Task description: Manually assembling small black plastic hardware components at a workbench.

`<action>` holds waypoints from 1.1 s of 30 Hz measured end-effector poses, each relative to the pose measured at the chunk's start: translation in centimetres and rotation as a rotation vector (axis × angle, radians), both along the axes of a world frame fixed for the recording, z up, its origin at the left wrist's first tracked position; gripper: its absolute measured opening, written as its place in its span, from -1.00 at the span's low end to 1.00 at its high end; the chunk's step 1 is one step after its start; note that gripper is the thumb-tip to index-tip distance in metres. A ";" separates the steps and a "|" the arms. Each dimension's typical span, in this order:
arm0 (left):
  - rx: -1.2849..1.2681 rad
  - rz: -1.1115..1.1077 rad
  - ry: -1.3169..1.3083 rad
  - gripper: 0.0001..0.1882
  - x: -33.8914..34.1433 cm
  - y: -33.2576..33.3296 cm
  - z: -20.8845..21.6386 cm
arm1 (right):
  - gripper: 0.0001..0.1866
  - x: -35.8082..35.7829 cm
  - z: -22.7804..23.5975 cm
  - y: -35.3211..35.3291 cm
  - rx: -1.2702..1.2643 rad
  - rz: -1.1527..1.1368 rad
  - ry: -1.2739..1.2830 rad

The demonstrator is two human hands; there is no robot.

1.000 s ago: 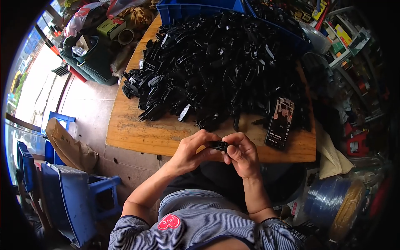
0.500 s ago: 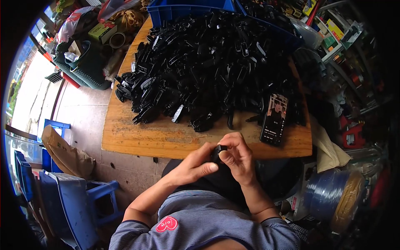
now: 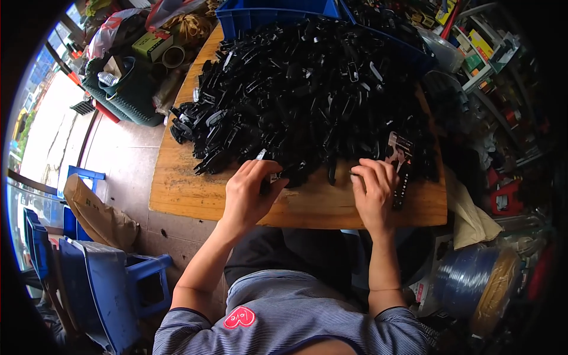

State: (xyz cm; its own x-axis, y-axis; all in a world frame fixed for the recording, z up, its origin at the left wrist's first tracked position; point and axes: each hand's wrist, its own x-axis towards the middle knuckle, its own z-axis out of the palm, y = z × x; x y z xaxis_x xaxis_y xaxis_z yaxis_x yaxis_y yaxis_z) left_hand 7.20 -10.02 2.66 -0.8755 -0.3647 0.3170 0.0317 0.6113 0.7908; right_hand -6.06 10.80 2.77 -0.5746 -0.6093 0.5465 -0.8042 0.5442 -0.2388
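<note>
A large heap of black plastic parts (image 3: 307,89), some with shiny clear or silvery faces, covers much of the wooden table (image 3: 319,207). At its near edge, left of centre, my left hand (image 3: 242,192) curls its thumb and fingers round a black plastic part (image 3: 265,186), mostly hidden by the hand. My right hand (image 3: 376,186) hovers over the table's near side, just left of a phone (image 3: 402,184). Its fingers are bent together, and anything between the tips is too small or hidden to make out. The hand overlaps part of the phone.
Behind the heap stands a blue plastic crate (image 3: 278,16), with another at its right. A blue stool (image 3: 148,278) and a brown sack (image 3: 97,216) are on the floor at left. To the right lie a wrapped roll (image 3: 467,278) and cluttered shelves (image 3: 491,65).
My hands were together over the table's near edge, fingering a small black part. They have moved apart and forward, the left to the heap's edge, the right beside the phone.
</note>
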 end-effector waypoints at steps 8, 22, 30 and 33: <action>-0.476 0.158 0.057 -0.72 -1.7 2.1 -0.9 | -0.88 4.3 -1.1 -1.4 -0.510 0.271 -0.809; -0.462 0.148 0.071 -0.67 -0.8 3.3 -1.1 | -0.79 3.8 -1.6 -0.8 -0.326 0.205 -0.226; -0.568 0.012 -0.025 -0.71 -0.1 3.0 -1.4 | -0.82 5.2 -0.7 -1.5 -0.265 0.355 -0.355; -0.546 0.013 0.005 -0.75 -0.1 2.9 -1.3 | -0.79 4.7 -1.8 -1.7 -0.236 0.233 -0.275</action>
State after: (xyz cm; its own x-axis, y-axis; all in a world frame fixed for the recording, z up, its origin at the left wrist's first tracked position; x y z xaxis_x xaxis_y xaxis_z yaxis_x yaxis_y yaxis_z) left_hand 7.10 -7.13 1.41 -0.8699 -0.1565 0.4677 0.0247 0.9333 0.3583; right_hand -1.35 9.12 0.99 -0.5802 -0.6163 0.5326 -0.7883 0.2604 -0.5575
